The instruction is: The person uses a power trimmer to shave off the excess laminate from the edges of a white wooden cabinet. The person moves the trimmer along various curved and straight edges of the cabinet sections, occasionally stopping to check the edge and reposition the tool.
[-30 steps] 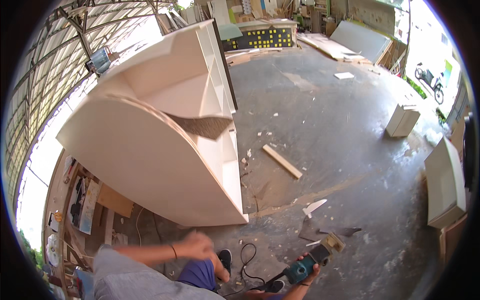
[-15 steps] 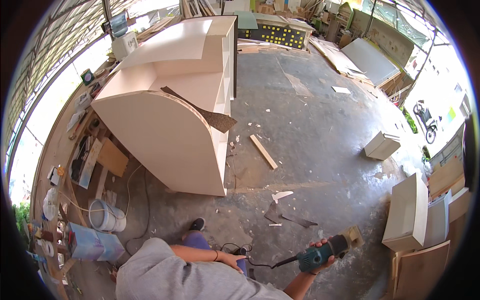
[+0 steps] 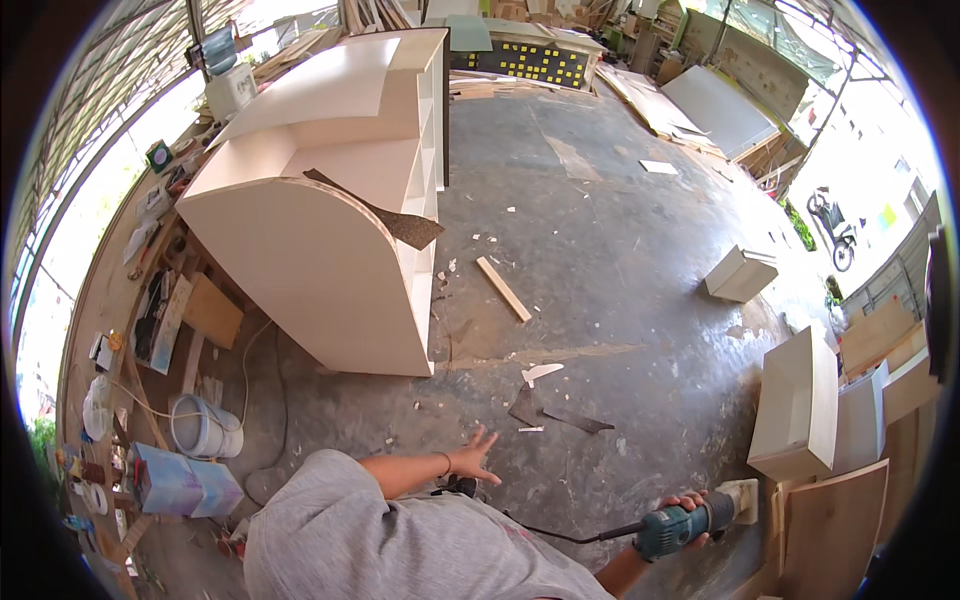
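Note:
My right hand (image 3: 686, 503), low at the right, grips a teal trim router (image 3: 672, 530) round its body. The router lies nearly level, its pale base (image 3: 741, 500) facing right, and a black cord (image 3: 565, 537) trails left from its back end. My left hand (image 3: 470, 460) is held out in front of me with its fingers spread and nothing in it. Ahead on the left stands a large pale cabinet (image 3: 300, 260) with a curved edge. A thin dark brown offcut strip (image 3: 410, 228) hangs along that curve.
On the floor lie a wooden batten (image 3: 503, 289), dark offcuts (image 3: 575, 421) and small pale scraps. Pale drawer-like boxes (image 3: 797, 405) and a brown board (image 3: 833, 530) stand at the right. A white bucket (image 3: 205, 427) and a cluttered workbench (image 3: 125, 290) line the left side.
My left hand has risen off my leg and spread its fingers. My right hand has carried the router rightward and slightly lower. The whole scene has shifted a little left in view.

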Available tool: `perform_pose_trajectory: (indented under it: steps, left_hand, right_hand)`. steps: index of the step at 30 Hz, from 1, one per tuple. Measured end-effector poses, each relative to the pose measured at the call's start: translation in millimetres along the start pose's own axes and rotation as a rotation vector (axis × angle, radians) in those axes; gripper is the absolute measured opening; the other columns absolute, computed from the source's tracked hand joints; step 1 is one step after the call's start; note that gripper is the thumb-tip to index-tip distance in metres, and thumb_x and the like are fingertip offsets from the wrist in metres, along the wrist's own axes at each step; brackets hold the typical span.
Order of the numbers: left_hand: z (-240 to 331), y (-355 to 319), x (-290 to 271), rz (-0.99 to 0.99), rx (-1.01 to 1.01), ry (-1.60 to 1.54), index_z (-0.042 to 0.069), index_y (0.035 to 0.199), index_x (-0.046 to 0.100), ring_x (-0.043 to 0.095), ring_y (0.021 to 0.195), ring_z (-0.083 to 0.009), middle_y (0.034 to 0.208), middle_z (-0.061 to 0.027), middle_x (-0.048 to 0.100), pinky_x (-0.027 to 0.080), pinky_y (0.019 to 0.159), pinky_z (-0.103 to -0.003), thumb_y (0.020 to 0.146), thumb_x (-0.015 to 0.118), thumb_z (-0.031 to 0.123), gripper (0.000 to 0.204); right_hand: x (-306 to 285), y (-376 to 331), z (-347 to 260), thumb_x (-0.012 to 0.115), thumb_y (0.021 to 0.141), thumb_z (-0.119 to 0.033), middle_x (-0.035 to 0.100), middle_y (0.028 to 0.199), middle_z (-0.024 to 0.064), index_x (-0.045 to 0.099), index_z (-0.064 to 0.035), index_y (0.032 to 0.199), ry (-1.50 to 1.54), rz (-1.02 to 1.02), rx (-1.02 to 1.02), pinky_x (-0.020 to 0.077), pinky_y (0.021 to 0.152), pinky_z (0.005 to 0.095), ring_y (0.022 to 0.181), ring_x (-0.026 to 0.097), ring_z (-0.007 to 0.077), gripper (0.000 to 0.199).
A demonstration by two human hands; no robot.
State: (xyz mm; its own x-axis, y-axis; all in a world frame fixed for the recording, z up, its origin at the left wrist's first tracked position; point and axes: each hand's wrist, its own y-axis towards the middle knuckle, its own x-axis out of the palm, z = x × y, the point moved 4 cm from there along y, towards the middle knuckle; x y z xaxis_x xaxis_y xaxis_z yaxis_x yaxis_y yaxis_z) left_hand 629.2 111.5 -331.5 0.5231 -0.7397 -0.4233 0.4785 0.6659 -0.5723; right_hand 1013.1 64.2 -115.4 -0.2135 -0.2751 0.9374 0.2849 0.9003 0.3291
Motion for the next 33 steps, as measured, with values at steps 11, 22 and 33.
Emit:
perform_pose_trajectory:
  steps: [11,22,33]
  left_hand:
    - [121.2,60.6,51.7,-0.174,0.393,-0.014,0.005,0.107,0.071,0.069,0.091,-0.0298,0.095,-0.0165,0.073,0.052,0.080,-0.041,0.085,0.071,0.045,0.045]
    - [42.8,100.8,-114.3,0.580,0.232,-0.192,0.004,0.073,0.062,0.062,0.066,-0.0340,0.071,-0.0169,0.063,0.049,0.063,-0.042,0.088,0.070,0.041,0.040]
    - [-109.5,144.4,-159.1,0.808,-0.404,-0.145,0.007,0.076,0.068,0.067,0.082,-0.0385,0.080,-0.0167,0.069,0.052,0.072,-0.048,0.083,0.069,0.054,0.048]
  right_hand:
    - [78.6,74.8,-7.3,0.075,0.078,-0.023,0.047,0.115,0.0130,0.038,0.0005,0.126,-0.121,-0.071,-0.134,0.0376,0.108,0.0415,0.112,0.050,0.0239,0.065]
    - [56.2,110.7,-73.4,0.076,0.076,-0.024,0.045,0.117,0.0128,0.036,0.0000,0.128,-0.236,-0.108,-0.289,0.0340,0.112,0.0414,0.114,0.048,0.0244,0.070]
    - [-18.0,320.4,-68.8,0.079,0.071,-0.017,0.044,0.120,0.0121,0.029,-0.0002,0.137,-0.164,-0.175,-0.215,0.0338,0.113,0.0442,0.115,0.048,0.0251,0.084]
